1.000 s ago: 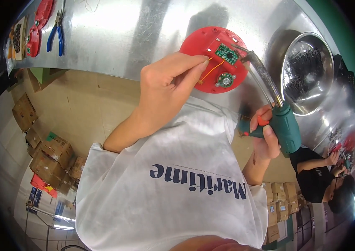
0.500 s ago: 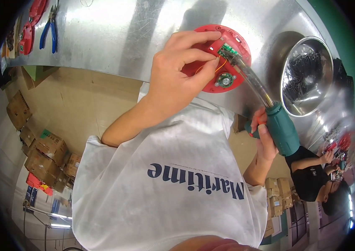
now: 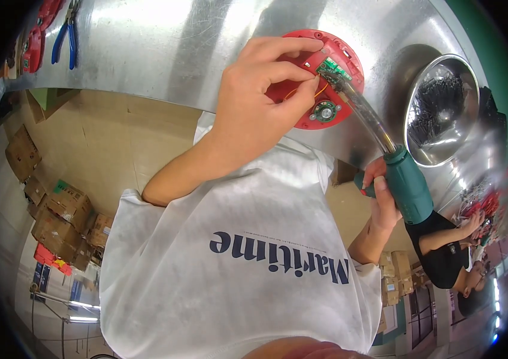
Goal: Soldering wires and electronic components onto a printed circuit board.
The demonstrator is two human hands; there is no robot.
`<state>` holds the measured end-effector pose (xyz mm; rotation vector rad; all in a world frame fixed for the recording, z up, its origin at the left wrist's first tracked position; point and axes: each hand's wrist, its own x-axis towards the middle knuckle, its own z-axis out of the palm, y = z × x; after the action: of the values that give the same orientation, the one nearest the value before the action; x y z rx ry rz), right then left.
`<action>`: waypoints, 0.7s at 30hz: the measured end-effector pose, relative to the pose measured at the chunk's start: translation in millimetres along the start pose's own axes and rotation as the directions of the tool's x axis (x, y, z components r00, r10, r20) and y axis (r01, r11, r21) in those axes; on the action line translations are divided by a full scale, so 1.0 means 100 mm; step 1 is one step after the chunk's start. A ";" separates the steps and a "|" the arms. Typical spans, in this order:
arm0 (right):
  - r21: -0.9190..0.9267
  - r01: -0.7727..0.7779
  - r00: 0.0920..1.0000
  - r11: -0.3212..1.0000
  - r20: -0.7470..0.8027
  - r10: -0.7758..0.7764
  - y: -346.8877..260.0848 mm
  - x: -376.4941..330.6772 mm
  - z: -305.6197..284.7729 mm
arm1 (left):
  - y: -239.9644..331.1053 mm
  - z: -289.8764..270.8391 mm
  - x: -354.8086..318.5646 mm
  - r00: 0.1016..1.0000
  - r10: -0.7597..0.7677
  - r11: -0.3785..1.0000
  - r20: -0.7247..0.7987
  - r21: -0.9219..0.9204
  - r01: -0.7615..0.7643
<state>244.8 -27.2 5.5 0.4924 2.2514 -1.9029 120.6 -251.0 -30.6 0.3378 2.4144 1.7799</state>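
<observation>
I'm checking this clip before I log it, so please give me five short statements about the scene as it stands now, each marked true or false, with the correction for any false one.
1. The right hand has the green gun-shaped tool in its grip. True.
2. The left hand is on the blue-handled pliers. False: it is at the round red housing; the pliers lie apart, toward the far left.
3. A green circuit board sits on the red housing. True.
4. The metal bowl is empty. False: it holds many thin dark pieces.
5. The tool's metal tube points toward the circuit board. True.
</observation>
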 end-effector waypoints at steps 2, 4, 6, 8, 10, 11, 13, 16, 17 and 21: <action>-0.039 0.042 0.998 0.998 0.042 -0.040 0.02 0.01 -0.04 | 0.01 0.00 0.01 1.000 -0.004 1.000 0.001 0.002 0.004; -0.153 0.085 0.993 0.985 0.089 -0.072 0.02 0.01 -0.07 | 0.02 0.00 0.01 1.000 -0.020 1.000 -0.004 -0.009 0.019; -0.233 0.082 0.990 0.969 0.131 -0.052 0.00 0.01 -0.13 | 0.02 -0.01 0.00 1.000 -0.020 1.000 -0.007 -0.003 0.020; -0.312 0.080 0.986 0.947 0.166 -0.029 -0.03 0.00 -0.12 | 0.01 0.00 0.00 1.000 -0.018 1.000 -0.006 0.001 0.018; -0.305 -0.001 1.000 0.952 -0.029 -0.009 -0.07 -0.01 -0.04 | 0.01 0.01 0.00 1.000 -0.011 1.000 -0.009 0.001 0.011; -0.305 -0.001 1.000 0.952 -0.029 -0.008 -0.06 -0.01 -0.04 | 0.01 0.01 0.00 1.000 -0.012 1.000 -0.010 0.001 0.012; -0.332 0.060 0.997 0.941 -0.031 -0.074 -0.05 -0.01 -0.05 | 0.02 0.01 0.00 1.000 -0.019 1.000 -0.010 0.001 0.019; -0.368 0.084 0.996 0.926 0.006 -0.088 -0.08 0.02 -0.07 | 0.01 0.01 0.00 1.000 -0.020 1.000 -0.013 0.005 0.020; -0.368 0.084 0.996 0.926 0.003 -0.089 -0.11 0.03 -0.06 | 0.01 0.01 0.00 1.000 -0.017 1.000 -0.011 0.005 0.017; -0.221 0.018 0.996 0.975 0.095 0.003 -0.06 0.00 -0.14 | 0.02 0.00 0.00 1.000 -0.029 1.000 -0.009 0.007 0.030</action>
<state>244.4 -14.0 13.2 0.3540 2.3672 -1.6141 121.1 -250.5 -28.6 0.2944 2.4188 1.7650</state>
